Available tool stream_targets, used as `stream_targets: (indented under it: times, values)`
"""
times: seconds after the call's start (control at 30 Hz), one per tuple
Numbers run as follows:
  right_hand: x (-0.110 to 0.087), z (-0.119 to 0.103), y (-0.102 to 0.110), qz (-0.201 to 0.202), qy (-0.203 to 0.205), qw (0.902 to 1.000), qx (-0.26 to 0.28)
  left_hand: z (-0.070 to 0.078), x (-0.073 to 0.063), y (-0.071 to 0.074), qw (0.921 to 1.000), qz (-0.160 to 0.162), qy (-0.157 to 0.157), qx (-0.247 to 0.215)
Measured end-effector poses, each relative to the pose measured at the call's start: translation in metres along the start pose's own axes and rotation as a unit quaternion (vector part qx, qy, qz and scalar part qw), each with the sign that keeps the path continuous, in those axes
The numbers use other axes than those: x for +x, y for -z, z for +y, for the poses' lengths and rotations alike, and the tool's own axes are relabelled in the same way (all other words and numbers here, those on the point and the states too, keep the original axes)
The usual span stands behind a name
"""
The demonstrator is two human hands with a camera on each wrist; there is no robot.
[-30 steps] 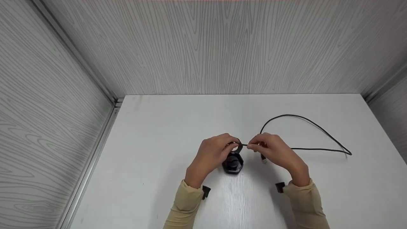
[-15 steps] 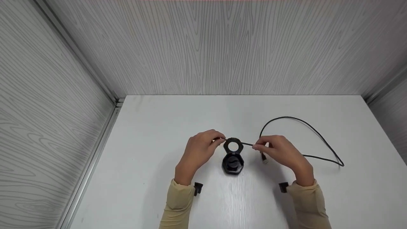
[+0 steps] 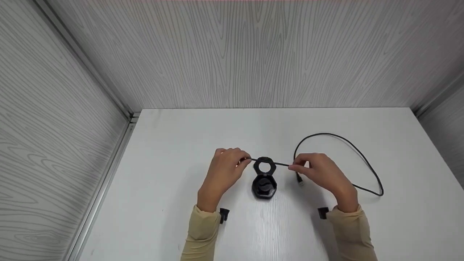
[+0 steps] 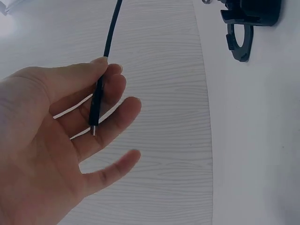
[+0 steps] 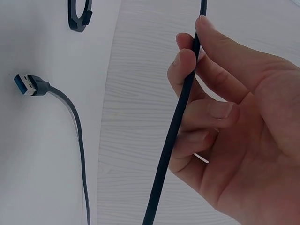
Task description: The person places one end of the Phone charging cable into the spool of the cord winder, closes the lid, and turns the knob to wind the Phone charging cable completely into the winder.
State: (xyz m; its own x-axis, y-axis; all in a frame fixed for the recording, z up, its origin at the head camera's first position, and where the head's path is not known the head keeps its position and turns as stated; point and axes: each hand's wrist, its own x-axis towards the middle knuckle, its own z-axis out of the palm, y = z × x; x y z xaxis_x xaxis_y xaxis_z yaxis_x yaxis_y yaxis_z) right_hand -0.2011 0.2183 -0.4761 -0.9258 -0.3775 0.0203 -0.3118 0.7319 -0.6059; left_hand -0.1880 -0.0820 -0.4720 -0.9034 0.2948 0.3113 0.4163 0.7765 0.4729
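Note:
My left hand [image 3: 224, 174] pinches one end of a black USB cable [image 3: 328, 134] between thumb and fingers. In the left wrist view this end has a slim plug [image 4: 95, 108] with a small metal tip. My right hand [image 3: 322, 174] pinches the cable farther along, thumb against fingertips. The stretch between both hands runs nearly straight, lining up with the upper edge of a black ring-shaped lid [image 3: 257, 169]. That lid stands open on a small black hexagonal case [image 3: 264, 187] on the table. A blue-tongued USB-A plug [image 5: 33, 86] lies below my right hand.
The cable's slack loops over the right side of the white table [image 3: 174, 137]. Behind it rises a grey wood-grain panel [image 3: 232, 54], with another panel [image 3: 61, 137] at the left. Black wrist mounts [image 3: 323, 213] stick out from the sleeves.
My left hand has moved left from the ring lid, which is now uncovered. More cable shows between the hands, my right hand is slightly farther right, and the loop has drawn in.

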Motion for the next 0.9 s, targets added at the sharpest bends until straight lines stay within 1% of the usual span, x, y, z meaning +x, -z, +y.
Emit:
stream_targets:
  times: [0.1,0.27,0.4,0.47,0.6,0.7,0.8,0.9]
  values:
    - [0.0,-0.003,-0.001,0.004,0.006,1.0,-0.002,0.003,0.0,-0.003,0.9999,-0.008,-0.005,0.012]
    - [0.001,-0.01,-0.007,0.004,0.013,0.9999,0.0,0.009,0.001,-0.01,0.9993,-0.031,-0.017,0.016]
    - [0.004,-0.013,-0.012,-0.009,0.016,0.9998,0.009,0.015,0.002,-0.015,0.9978,-0.056,-0.034,0.013]
    - [0.004,-0.014,-0.014,-0.019,0.016,0.9996,0.015,0.017,0.003,-0.016,0.9967,-0.073,-0.034,0.007]
    - [0.006,-0.014,-0.017,-0.045,0.012,0.9986,0.026,0.016,0.002,-0.014,0.9926,-0.12,-0.01,-0.019]
    - [0.006,-0.012,-0.017,-0.081,0.009,0.9962,0.031,0.012,0.001,-0.01,0.9876,-0.152,0.007,-0.04]
    - [0.005,-0.011,-0.017,-0.115,0.004,0.9929,0.033,0.005,-0.001,-0.006,0.9838,-0.171,0.02,-0.049]
    - [0.003,-0.01,-0.016,-0.128,0.003,0.9913,0.029,-0.002,-0.003,-0.001,0.9803,-0.184,0.047,-0.053]
